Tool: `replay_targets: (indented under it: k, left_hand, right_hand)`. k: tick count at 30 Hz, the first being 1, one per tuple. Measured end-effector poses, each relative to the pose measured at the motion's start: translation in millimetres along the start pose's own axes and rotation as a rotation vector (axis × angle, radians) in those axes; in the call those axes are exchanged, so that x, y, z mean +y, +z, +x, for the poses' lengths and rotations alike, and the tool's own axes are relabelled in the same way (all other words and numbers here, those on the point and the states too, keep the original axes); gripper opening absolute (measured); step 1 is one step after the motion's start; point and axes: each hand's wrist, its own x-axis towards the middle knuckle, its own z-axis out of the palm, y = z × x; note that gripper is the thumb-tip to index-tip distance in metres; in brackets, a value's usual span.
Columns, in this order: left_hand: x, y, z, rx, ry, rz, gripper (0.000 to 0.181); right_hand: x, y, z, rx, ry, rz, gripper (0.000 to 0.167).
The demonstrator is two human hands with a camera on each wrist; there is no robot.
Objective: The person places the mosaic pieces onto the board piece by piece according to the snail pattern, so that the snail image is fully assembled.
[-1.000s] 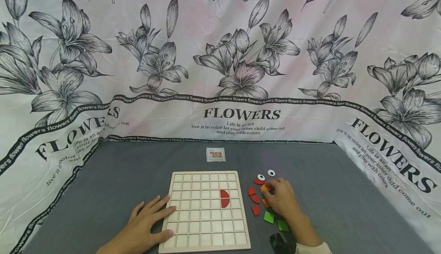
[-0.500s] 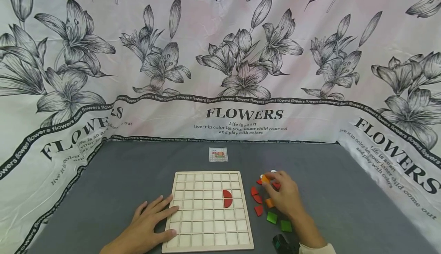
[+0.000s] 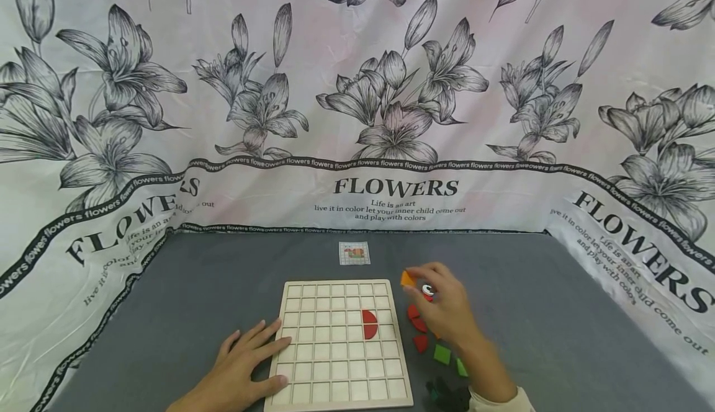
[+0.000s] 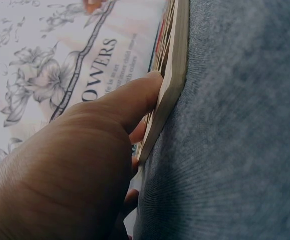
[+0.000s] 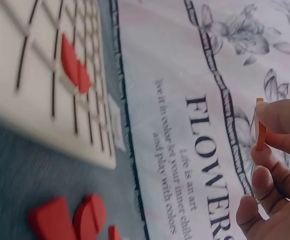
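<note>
My right hand (image 3: 447,306) pinches an orange piece (image 3: 408,279) between thumb and fingers, just off the top right corner of the wooden grid board (image 3: 338,407). The right wrist view shows that orange piece (image 5: 260,125) edge-on in the fingertips of the hand (image 5: 280,165), raised above the cloth. Two red quarter-round pieces (image 3: 370,324) lie in neighbouring cells of the board, together making a half disc. My left hand (image 3: 237,368) rests with spread fingers on the board's left edge; in the left wrist view the hand (image 4: 84,155) has its thumb against the board's side (image 4: 175,75).
Beside the board's right edge lie loose red pieces (image 3: 421,343), green squares (image 3: 442,354) and a white ring-like piece (image 3: 427,290); an orange one is partly hidden by the right hand. A small picture card (image 3: 354,253) lies behind the board. A dark object (image 3: 447,393) stands near the right sleeve.
The right hand has picked the orange piece up from among the loose pieces and carried it left and away from me, towards the board's far right corner. My left hand stays at the board's edge.
</note>
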Motion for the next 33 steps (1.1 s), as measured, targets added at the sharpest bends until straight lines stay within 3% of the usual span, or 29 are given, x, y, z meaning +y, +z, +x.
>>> replay_targets:
  k: [17, 28, 33]
  left_hand:
    - [-0.1, -1.0, -0.5, -0.004, 0.005, 0.002, 0.053]
    - [0.2, -0.4, -0.7, -0.003, -0.002, -0.002, 0.053]
    - [-0.4, -0.4, -0.7, 0.006, 0.006, 0.011, 0.053]
  right_hand:
    - [-26, 40, 17.4, -0.073, 0.013, 0.16, 0.029]
    - [-30, 67, 10.7, -0.221, 0.148, 0.173, 0.025]
    - [-27, 73, 5.7, -0.298, 0.2, 0.12, 0.021]
